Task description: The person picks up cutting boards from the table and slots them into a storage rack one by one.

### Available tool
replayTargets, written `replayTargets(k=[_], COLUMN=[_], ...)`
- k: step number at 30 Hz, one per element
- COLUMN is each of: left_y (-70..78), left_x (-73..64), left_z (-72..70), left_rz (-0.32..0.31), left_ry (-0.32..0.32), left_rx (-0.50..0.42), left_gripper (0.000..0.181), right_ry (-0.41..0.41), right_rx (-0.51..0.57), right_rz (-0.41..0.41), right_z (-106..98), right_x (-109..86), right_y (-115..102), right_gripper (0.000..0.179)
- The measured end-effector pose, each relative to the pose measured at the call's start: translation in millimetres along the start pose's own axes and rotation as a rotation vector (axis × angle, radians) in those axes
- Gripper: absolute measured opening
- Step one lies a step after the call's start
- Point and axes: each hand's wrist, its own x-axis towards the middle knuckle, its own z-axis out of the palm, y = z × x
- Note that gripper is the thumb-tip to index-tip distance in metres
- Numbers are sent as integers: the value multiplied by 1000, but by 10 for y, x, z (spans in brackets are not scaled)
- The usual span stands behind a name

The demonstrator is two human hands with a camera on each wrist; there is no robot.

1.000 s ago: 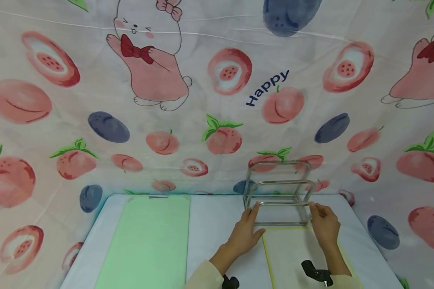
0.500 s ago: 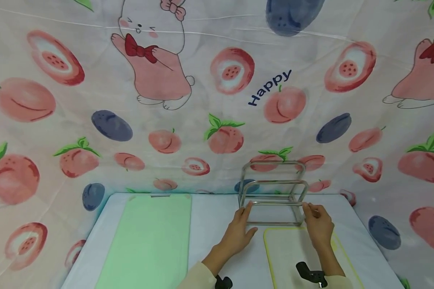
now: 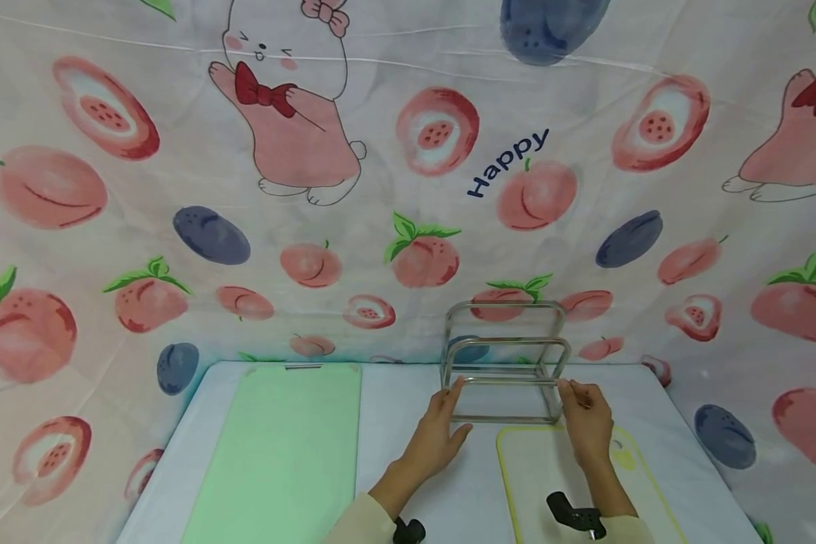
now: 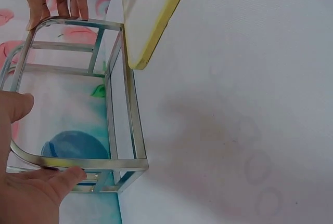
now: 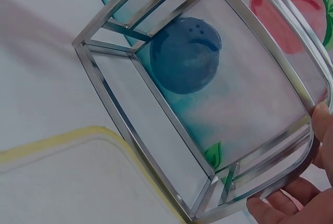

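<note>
A metal wire rack with several upright loops (image 3: 503, 418) stands toward the back right of the table. At its left side is my left hand (image 3: 428, 442), index finger extended against the front loop and thumb held away from the bars. My right hand (image 3: 587, 423) pinches the front loop's right corner; in the right wrist view its thumb (image 5: 321, 117) lies over the bar and the other fingers are curled at the outer side. A white cutting board with a yellow edge (image 3: 537, 483) lies right in front of the rack, partly hidden by my right forearm.
A light green board (image 3: 279, 453) with a slot at its far end lies flat on the left of the white table (image 3: 394, 408). Behind the table hangs a fruit-and-rabbit printed cloth (image 3: 353, 249), close to the rack's back. It also covers both sides.
The rack has slid to the left along the table, with both hands moving along with it. More of the cutting board's far right corner, with its yellow handle hole, now shows.
</note>
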Motion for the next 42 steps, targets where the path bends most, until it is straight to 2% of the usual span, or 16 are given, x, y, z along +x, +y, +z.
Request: replayTargets(k=[6, 19, 33, 42], left_y=[-59, -178, -310, -330], left_x=[-45, -169, -300, -356], left_z=[-26, -117, -255, -317], left_rz=[4, 44, 12, 4], left_ry=[34, 101, 147, 163], left_rx=[16, 39, 50, 62], left_gripper=[81, 80, 77, 76], right_ry=[-14, -23, -63, -116], right_rx=[-12, 38, 33, 46], right_rz=[-8, -33, -5, 15], right_z=[72, 208, 355, 397], right_x=[-34, -137, -257, -320], right_y=[4, -29, -96, -172], right_gripper=[34, 28, 34, 35])
